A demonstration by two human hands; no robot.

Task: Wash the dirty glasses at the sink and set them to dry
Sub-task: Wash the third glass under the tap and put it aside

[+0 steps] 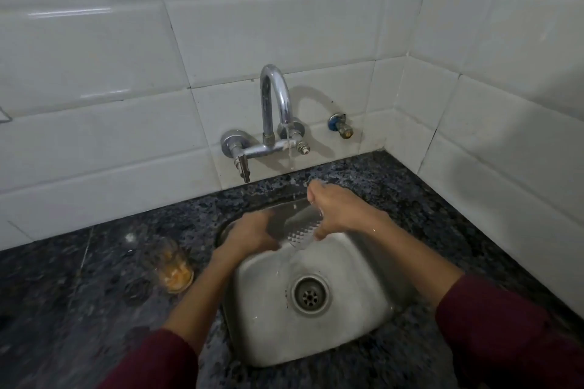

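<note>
Holding the clear glass (pixel 301 227) over the sink (pixel 363 319), the right hand (pixel 338 215) wraps its upper end and the left hand (pixel 249 234) presses its side; the long axis is tilted, and the thin stream from the tap (pixel 275 104) falls just behind it, while the dirty glass (pixel 172 265) waits on the counter, nearer the left hand

Dark maroon long sleeves (pixel 505 325) pushed up, forearms bare.

1. The corner is lined with glossy white wall tiles (pixel 284 25), on which reflected streaks of light are seen.
2. A dark speckled stone counter (pixel 63 309) is set below the tiles.
3. A small blue-collared valve (pixel 339 125) is fixed low on the tiles.
</note>
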